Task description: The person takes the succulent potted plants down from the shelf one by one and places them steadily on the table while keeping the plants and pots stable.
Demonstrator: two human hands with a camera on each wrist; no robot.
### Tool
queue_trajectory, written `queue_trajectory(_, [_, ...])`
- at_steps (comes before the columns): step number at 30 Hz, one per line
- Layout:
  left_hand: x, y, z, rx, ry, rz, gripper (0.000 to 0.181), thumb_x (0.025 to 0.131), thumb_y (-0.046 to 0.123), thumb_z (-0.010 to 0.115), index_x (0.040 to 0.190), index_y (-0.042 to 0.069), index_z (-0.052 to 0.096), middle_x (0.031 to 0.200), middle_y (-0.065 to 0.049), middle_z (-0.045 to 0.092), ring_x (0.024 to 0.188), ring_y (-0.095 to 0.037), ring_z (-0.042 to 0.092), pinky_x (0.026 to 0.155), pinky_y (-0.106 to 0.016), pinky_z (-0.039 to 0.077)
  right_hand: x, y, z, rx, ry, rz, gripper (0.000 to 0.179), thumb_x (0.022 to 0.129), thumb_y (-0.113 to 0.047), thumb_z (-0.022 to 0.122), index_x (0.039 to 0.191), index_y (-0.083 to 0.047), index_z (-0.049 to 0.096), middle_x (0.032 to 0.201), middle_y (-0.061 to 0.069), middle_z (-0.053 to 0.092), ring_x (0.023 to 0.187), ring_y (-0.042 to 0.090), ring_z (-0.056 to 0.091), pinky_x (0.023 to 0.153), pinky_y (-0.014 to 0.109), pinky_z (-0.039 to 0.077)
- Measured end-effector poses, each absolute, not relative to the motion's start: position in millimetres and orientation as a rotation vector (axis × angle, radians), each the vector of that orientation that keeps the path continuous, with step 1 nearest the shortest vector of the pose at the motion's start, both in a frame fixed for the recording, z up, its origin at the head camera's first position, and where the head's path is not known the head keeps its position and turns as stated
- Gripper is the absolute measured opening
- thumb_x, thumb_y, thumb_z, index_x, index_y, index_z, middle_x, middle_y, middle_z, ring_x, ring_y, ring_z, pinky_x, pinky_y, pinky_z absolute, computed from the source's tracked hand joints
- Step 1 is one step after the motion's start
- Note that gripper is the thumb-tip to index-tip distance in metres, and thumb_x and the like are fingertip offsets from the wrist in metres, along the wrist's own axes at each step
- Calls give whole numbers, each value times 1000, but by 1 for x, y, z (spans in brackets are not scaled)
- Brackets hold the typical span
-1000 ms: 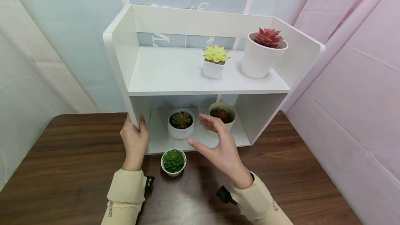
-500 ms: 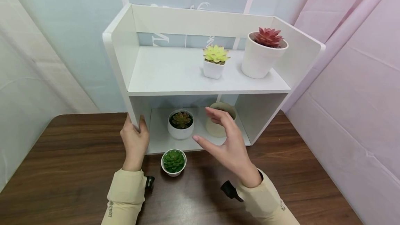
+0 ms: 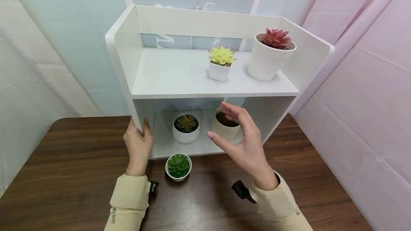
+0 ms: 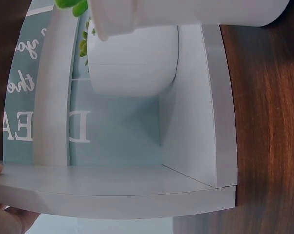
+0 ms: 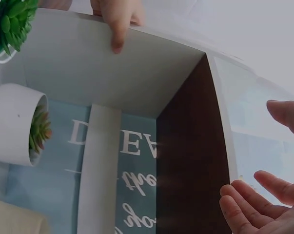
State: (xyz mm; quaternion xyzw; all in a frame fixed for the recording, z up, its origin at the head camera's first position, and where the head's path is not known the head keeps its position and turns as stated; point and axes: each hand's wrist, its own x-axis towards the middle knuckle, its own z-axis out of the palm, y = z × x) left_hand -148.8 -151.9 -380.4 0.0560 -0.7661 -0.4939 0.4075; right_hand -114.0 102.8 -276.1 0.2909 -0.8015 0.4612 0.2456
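Observation:
My left hand (image 3: pixel 138 145) grips the left side panel of a white two-tier shelf (image 3: pixel 173 76), thumb on the inner face; its fingertips also show around the panel (image 4: pixel 112 201) in the left wrist view. My right hand (image 3: pixel 247 147), thumb and fingers spread apart and holding nothing, is in front of a cream pot (image 3: pixel 221 130) with a reddish succulent, partly covering it. Beside that pot on the lower tier stands a round white pot (image 3: pixel 185 136) with a brownish-green succulent. On the table just before the shelf sits a small white pot with a green succulent (image 3: pixel 178 165).
On the upper tier stand a small square pot (image 3: pixel 219 71) with a yellow-green succulent and a large white pot (image 3: pixel 265 60) with a red one. Dark wood table (image 3: pixel 80 167) extends on both sides. Lettered blue cloth (image 5: pixel 54 136) hangs behind; pink cloth (image 3: pixel 363 102) hangs at the right.
My right hand has moved to the right and slightly up across the front of the cream pot, still spread. The left hand has stayed on the panel.

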Motion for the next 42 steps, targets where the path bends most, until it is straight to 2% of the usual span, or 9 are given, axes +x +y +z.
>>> queue_trajectory(9, [-149, -152, -382, 149, -1941, -1243, 28, 93, 1, 52, 120, -6, 58, 112, -29, 65, 103, -45, 62, 81, -61, 47, -119, 105, -265, 801, -2140, 1263, 67, 72, -4, 82, 133, -8, 53, 127, 6, 59, 119, 20, 55, 98, 30, 44])
queue_trajectory(16, [-150, -153, -383, 140, -1939, -1236, 29, 93, 1, 52, 120, -7, 57, 113, -29, 64, 104, -44, 62, 82, -60, 47, -124, 108, -255, 825, -2092, 1321, 66, 71, 3, 81, 131, -3, 53, 128, 13, 57, 121, 22, 54, 99, 30, 44])
queue_trajectory(26, [-150, -152, -382, 142, -1934, -1232, 29, 92, -1, 52, 120, -7, 58, 114, -29, 64, 104, -46, 61, 81, -61, 47, -132, 111, -246, 783, -2118, 1348, 64, 73, 1, 80, 131, -3, 54, 127, 10, 58, 117, 19, 56, 100, 28, 44])
queue_trajectory(42, [-149, -152, -382, 154, -1954, -1245, 28, 93, 1, 53, 120, -7, 58, 113, -29, 64, 102, -46, 62, 81, -61, 48, -143, 118, -228, 746, -2077, 1410, 62, 75, 5, 77, 131, 0, 51, 126, 19, 58, 115, 23, 57, 99, 29, 44])
